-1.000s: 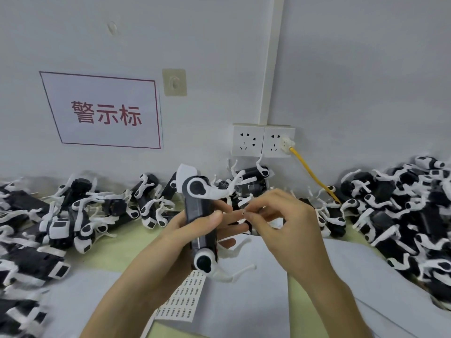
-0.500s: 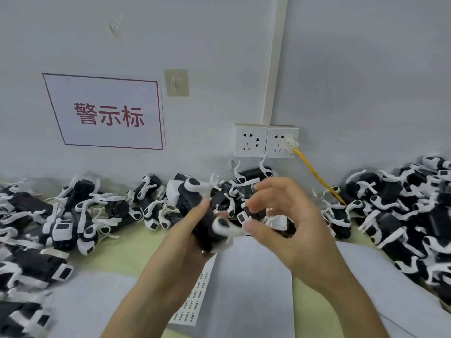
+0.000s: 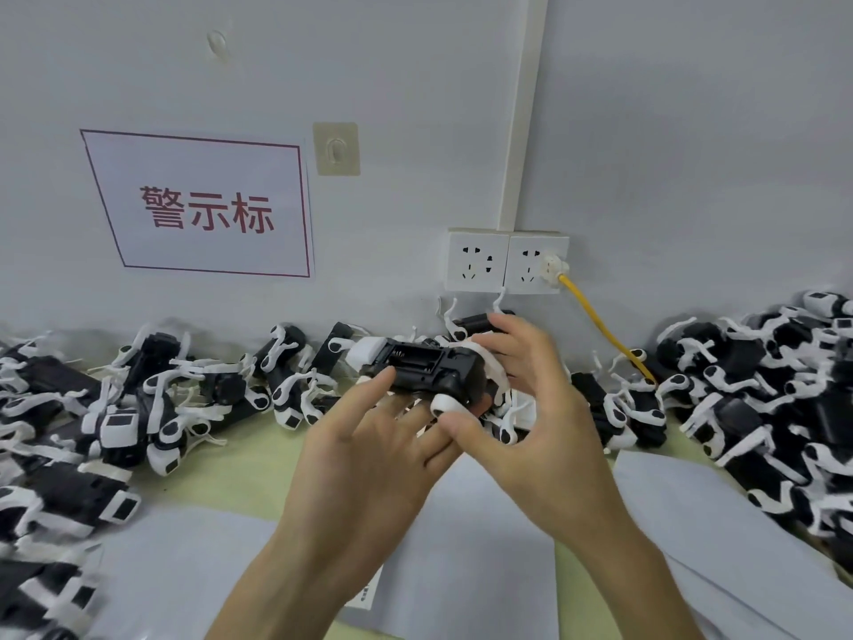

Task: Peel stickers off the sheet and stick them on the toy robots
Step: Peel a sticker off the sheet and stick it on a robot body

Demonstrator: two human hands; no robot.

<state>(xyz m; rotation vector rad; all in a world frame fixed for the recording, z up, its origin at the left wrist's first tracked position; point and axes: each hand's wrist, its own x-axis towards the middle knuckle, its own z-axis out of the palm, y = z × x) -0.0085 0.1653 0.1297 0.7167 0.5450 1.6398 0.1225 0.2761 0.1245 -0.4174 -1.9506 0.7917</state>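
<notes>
**Work item.** One toy robot (image 3: pixel 429 369) is held above the table (image 3: pixel 258 464), in the middle of the view. It is turned so that the open black battery bay faces up.

**Hands.**
- The left hand (image 3: pixel 364 455) supports the near left end. Its fingers reach beneath the body and its thumb presses the near face.
- The right hand (image 3: pixel 531 408) grips the right end. Its fingers curl over the far side and its thumb sits under a white leg joint.

**Sticker supply.** Only a corner of the sticker sheet (image 3: pixel 364 593) shows, on the paper sheets (image 3: pixel 484 547) beneath the left forearm. Neither hand touches it.

**Progress.**
- No sticker is visible on a fingertip or on the exposed underside. At this resolution a small label could be missed, so it cannot be told whether this unit is labelled.
- Judged from the grip, the unit is being turned for checking or placement.
- A left heap (image 3: pixel 115 408) and a right heap (image 3: pixel 761 385) of robots flank the work area. Which heap is finished cannot be told. The quantity suggests that much of the work remains.

**Surroundings.** On the wall behind are the sockets (image 3: pixel 477 261), a yellow cable (image 3: pixel 600 325) and a sign (image 3: pixel 203 205).
</notes>
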